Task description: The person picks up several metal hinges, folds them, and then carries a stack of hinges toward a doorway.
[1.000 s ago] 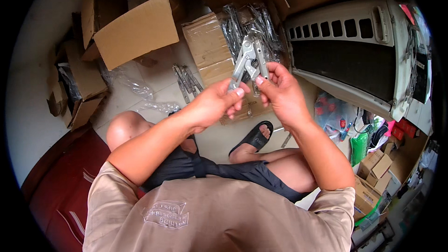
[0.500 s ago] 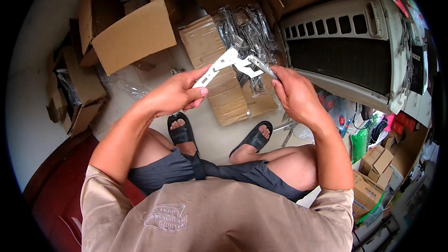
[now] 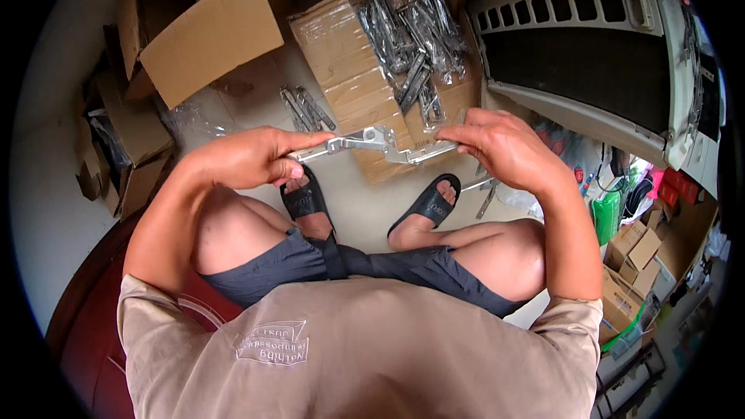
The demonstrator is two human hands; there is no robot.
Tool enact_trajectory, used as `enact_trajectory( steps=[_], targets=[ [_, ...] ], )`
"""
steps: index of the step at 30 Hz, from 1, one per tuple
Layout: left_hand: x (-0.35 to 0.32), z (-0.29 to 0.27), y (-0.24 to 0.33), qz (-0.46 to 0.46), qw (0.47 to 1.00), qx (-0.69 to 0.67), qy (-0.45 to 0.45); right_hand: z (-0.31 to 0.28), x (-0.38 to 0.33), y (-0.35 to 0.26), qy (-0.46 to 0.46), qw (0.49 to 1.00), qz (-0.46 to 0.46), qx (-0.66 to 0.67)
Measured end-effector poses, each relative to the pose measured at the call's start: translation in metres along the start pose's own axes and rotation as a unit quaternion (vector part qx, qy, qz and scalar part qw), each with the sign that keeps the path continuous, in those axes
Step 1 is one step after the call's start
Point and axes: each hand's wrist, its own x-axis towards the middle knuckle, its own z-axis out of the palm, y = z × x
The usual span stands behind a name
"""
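Observation:
A silvery metal hinge (image 3: 374, 138) with jointed arms stretches between my two hands, above the floor in front of my knees. My left hand (image 3: 247, 157) pinches its left arm between thumb and fingers. At the other end my right hand (image 3: 508, 147) grips the right arm, and its fingers cover part of that end. Beyond the hinge, a pile of plastic-wrapped metal hardware pieces (image 3: 419, 35) lies at an open carton (image 3: 337, 50). A few similar metal pieces (image 3: 306, 109) rest on the floor, just past my left hand.
Open cardboard boxes (image 3: 209, 39) stand at the far left. A large pale appliance-like casing (image 3: 578, 62) with a dark panel takes up the far right. Small cartons (image 3: 625, 264) and a green package (image 3: 607, 213) sit at the right. My sandaled feet (image 3: 427, 206) are below the hinge.
The hinge has turned from an upward-pointing angle to a flatter, more stretched position. Both hands have moved apart, the left one leftward. The view has shifted slightly.

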Motion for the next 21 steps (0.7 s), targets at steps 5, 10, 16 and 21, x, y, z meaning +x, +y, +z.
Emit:
enact_trajectory(
  steps=[5,10,16,21],
  targets=[
    [0.002,0.003,0.007,0.000,0.999,0.035,0.009,-0.002,0.002,0.000,-0.007,1.000,0.026,0.006],
    [0.011,0.006,0.000,0.004,1.000,-0.018,0.013,-0.007,0.005,0.005,0.025,0.999,0.042,-0.006],
    [0.015,0.001,-0.020,0.004,0.991,-0.133,0.010,-0.006,0.008,0.010,0.050,0.997,0.045,-0.024],
    [0.030,0.022,-0.004,0.013,0.951,-0.287,0.117,-0.001,0.020,0.014,0.154,0.976,0.148,0.040]
  ],
)
